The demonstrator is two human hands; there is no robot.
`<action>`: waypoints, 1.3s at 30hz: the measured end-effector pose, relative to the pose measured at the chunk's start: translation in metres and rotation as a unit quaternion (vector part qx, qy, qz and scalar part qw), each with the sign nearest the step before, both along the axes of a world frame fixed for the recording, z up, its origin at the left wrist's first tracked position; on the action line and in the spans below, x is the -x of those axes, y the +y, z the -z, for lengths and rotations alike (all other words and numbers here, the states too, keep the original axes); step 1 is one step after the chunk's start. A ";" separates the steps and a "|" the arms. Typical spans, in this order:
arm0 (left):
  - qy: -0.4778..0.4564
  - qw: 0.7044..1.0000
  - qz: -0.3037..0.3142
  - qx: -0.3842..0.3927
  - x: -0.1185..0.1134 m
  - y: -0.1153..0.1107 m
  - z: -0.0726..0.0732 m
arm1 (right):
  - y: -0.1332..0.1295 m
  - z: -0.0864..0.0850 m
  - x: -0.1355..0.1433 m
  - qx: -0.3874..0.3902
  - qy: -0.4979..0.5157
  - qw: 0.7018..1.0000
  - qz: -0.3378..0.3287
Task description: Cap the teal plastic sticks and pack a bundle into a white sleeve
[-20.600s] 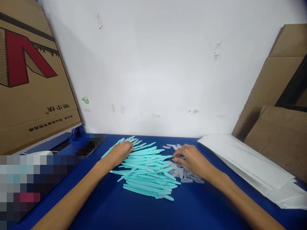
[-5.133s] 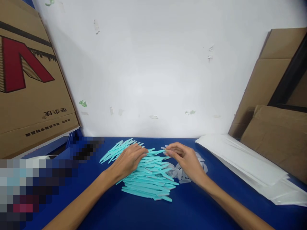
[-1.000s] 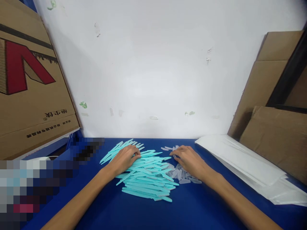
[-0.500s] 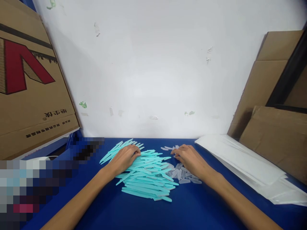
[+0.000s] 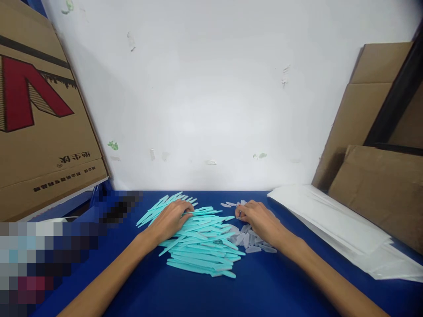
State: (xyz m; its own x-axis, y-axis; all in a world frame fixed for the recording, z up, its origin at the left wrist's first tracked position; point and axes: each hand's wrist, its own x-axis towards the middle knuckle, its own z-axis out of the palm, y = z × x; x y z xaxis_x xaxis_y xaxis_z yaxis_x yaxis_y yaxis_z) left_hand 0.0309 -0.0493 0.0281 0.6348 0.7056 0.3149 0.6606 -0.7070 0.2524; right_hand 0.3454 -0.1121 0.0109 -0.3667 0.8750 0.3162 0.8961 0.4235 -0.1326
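Sticks and clear bits could be mixed if bumped by left hand at ten o'clock or right hand at two, whose curled fingers' pinch was hidden

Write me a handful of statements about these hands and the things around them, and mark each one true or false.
1. The left hand is at the turquoise sticks. True.
2. The translucent pieces lie to the left of the turquoise sticks. False: the translucent pieces lie to their right.
3. The table has a blue top. True.
4. The right hand rests on the white sheets. False: the right hand is at the translucent pieces; the white sheets lie farther right.
5. The cardboard on the left bears a large red shape. True.
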 end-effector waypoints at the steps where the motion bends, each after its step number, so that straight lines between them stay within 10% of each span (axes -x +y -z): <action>1: 0.001 1.000 0.000 0.001 0.000 0.000 0.000 | 0.001 0.001 0.000 0.002 0.000 1.000 -0.002; 39: -0.029 0.999 -0.023 -0.039 -0.003 -0.004 0.000 | -0.006 -0.016 -0.004 0.051 0.006 0.999 0.009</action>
State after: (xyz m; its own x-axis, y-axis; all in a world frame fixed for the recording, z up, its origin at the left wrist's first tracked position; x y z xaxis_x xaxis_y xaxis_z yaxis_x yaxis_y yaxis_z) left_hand 0.0342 -0.0535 0.0285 0.5817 0.7050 0.4056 0.6786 -0.6956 0.2359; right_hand 0.3494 -0.1184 0.0271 -0.3469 0.9092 0.2301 0.9018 0.3908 -0.1845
